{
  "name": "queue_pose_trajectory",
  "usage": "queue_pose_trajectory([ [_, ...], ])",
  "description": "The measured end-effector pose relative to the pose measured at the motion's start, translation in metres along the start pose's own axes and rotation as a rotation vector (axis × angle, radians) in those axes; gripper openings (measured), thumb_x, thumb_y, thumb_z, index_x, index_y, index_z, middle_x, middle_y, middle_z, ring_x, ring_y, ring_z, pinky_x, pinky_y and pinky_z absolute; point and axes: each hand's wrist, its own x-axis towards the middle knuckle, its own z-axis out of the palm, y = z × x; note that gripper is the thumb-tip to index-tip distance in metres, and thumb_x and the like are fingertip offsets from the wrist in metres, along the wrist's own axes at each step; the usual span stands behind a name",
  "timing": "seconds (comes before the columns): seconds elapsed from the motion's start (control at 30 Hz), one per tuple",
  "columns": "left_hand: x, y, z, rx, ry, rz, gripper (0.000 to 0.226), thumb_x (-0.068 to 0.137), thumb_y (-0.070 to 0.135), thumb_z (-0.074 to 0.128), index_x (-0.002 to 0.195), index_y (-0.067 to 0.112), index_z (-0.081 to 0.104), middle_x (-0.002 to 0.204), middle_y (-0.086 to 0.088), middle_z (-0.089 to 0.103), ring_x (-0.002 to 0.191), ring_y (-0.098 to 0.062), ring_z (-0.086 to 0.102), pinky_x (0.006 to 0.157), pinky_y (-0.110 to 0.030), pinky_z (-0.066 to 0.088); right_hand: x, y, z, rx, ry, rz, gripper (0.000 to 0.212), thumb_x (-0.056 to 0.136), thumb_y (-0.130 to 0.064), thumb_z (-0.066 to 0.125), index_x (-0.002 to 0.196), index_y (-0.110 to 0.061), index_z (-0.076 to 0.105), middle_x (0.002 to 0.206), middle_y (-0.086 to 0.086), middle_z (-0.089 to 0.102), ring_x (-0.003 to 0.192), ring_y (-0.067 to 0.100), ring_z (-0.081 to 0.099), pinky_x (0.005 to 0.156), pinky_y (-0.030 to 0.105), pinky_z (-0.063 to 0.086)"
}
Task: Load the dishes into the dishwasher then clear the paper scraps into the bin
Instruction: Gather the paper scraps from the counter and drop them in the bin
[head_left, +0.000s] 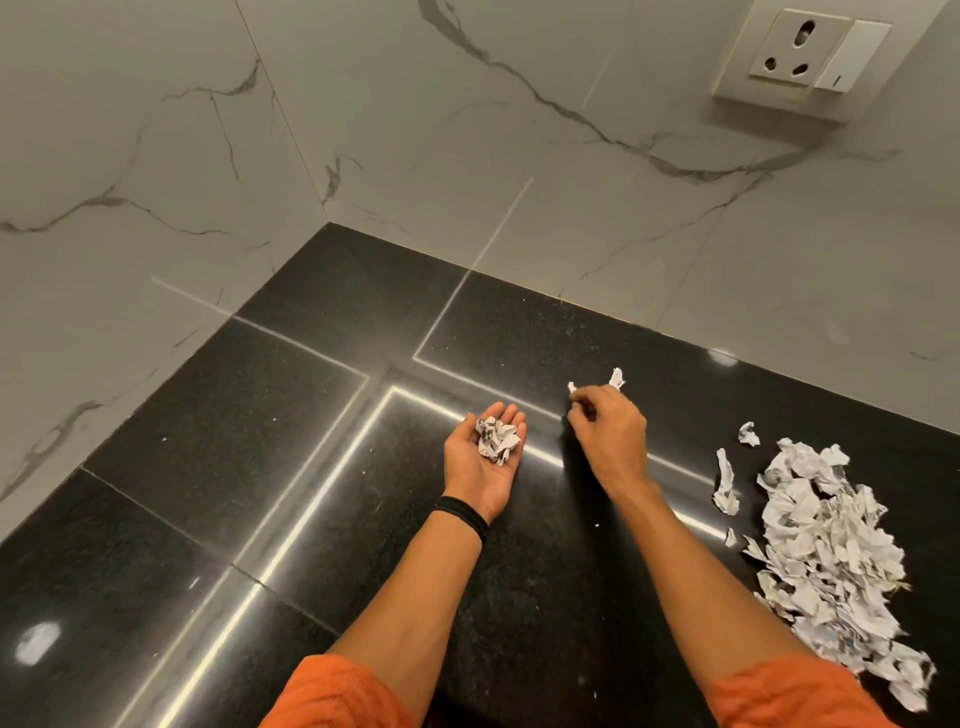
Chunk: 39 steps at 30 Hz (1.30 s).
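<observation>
Wad (498, 440) in left grip (467, 465); right grip (609, 434) pinches scrap (617, 378)

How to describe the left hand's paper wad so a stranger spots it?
Over the black countertop, well left of the big heap of paper scraps, the left hand is turned palm up. The crumpled wad rests in that palm, the only paper in an open hand, not on the stone.

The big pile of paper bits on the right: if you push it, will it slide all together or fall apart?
It would probably fall apart: the pile is many loose, crumpled pieces, none joined. They look very light, so some may scatter or flutter off. The glossy black counter likely lets them slide easily, so sweeping them along could work.
</observation>
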Motion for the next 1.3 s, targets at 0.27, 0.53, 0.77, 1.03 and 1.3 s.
queue_pose_trajectory([
  [0.27, 0.003, -0.009, 0.006, 0.032, -0.042, -0.045, 0.038, 0.106, 0.032, 0.038, 0.114, 0.006, 0.065, 0.114, -0.017, 0.067, 0.114, -0.031, 0.063, 0.108, -0.044, 0.047, -0.050, -0.063, -0.004, 0.345, -0.152, -0.252, 0.015, 0.088, -0.032, 0.075, 0.102, -0.028, 0.076, 0.103, -0.015, 0.073, 0.095, 0.010, 0.063, 0.082, 0.025, 0.048],
  [0.53, 0.001, -0.010, 0.011, -0.038, -0.073, -0.035, 0.041, 0.107, 0.025, 0.040, 0.126, -0.004, 0.062, 0.131, -0.024, 0.064, 0.120, -0.035, 0.063, 0.093, -0.043, 0.059, 0.016, 0.017, -0.015, 0.005, 0.003, 0.145, 0.028, 0.095, -0.023, 0.069, 0.122, -0.017, 0.071, 0.118, 0.004, 0.064, 0.114, 0.024, 0.056, 0.092, 0.027, 0.038],
  [0.77, -0.001, -0.009, 0.010, 0.001, -0.041, -0.013, 0.041, 0.108, 0.027, 0.038, 0.121, -0.003, 0.063, 0.130, -0.024, 0.063, 0.121, -0.035, 0.061, 0.102, -0.041, 0.051, 0.048, 0.040, -0.009, -0.072, -0.115, 0.157, 0.014, 0.096, -0.013, 0.065, 0.108, -0.010, 0.072, 0.110, 0.009, 0.065, 0.108, 0.029, 0.059, 0.092, 0.035, 0.045],
  [1.03, -0.009, -0.008, 0.001, 0.025, -0.060, 0.027, 0.042, 0.106, 0.030, 0.039, 0.127, 0.000, 0.061, 0.126, -0.021, 0.066, 0.112, -0.031, 0.065, 0.094, -0.038, 0.053, -0.011, -0.059, -0.013, 0.479, -0.034, 0.027, 0.015, 0.091, -0.016, 0.073, 0.105, -0.020, 0.076, 0.100, -0.011, 0.072, 0.094, 0.004, 0.067, 0.082, 0.022, 0.054],
  [1.3, -0.046, 0.004, -0.014, -0.041, -0.122, 0.027, 0.038, 0.105, 0.031, 0.040, 0.118, 0.005, 0.063, 0.114, -0.018, 0.071, 0.099, -0.028, 0.069, 0.091, -0.038, 0.052, -0.072, -0.110, -0.008, 0.764, -0.030, 0.146, 0.016, 0.102, -0.029, 0.060, 0.099, -0.030, 0.076, 0.098, -0.010, 0.075, 0.098, 0.013, 0.070, 0.084, 0.028, 0.056],
])
